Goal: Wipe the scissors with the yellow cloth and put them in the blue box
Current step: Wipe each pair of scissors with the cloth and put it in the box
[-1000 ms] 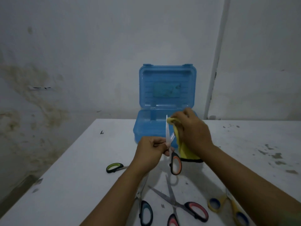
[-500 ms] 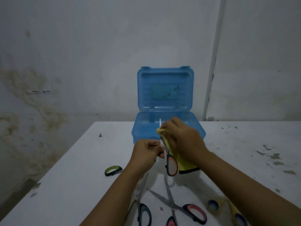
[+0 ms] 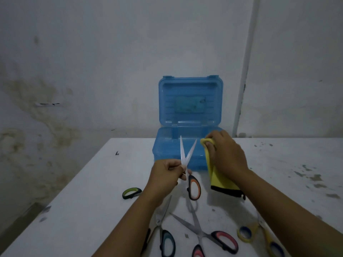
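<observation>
My left hand (image 3: 166,172) grips a pair of scissors with orange-and-black handles (image 3: 194,188) near the pivot. The blades (image 3: 186,153) point up and are spread apart in a V. My right hand (image 3: 227,154) holds the yellow cloth (image 3: 218,179), which hangs down with a black hem, a little to the right of the blades and apart from them. The blue box (image 3: 167,151) stands open behind both hands, its lid (image 3: 190,101) upright against the wall.
Several other scissors lie on the white table (image 3: 92,191): a green-handled pair (image 3: 130,192) at the left, a blue-handled pair (image 3: 167,240), a pink-handled pair (image 3: 222,241) and a yellow-handled pair (image 3: 246,234) near the front edge. A stained wall stands behind.
My right hand has pulled the cloth off the blades and moved right. The blades, together before, now stand spread in a V.
</observation>
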